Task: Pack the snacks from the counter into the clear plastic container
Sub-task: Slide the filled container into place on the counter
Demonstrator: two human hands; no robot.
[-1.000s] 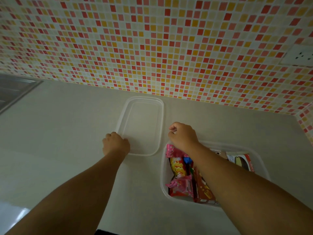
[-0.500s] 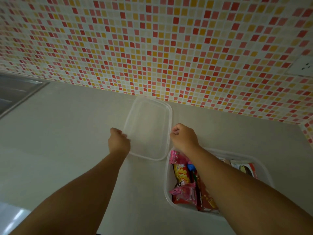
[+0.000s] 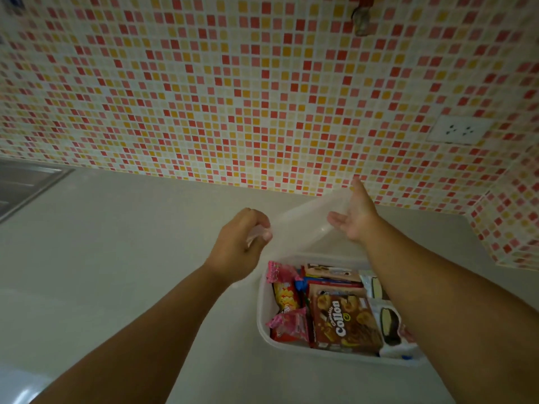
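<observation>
The clear plastic container stands on the pale counter at lower right, filled with several snack packs: a brown Collon box, pink wrappers, a yellow-red pack and white packs. A translucent lid is held tilted in the air above the container's far end. My left hand pinches the lid's left edge. On the lid's right side lies my right hand, fingers spread against it. My right forearm hides the container's right side.
A red, yellow and pink mosaic-tiled wall runs behind the counter and turns a corner at right. A white wall socket is on the wall at upper right. A steel sink edge shows at far left.
The lid lay flat on the counter left of the container; both hands have lifted it and swung it right, above the container. My right hand has opened against it.
</observation>
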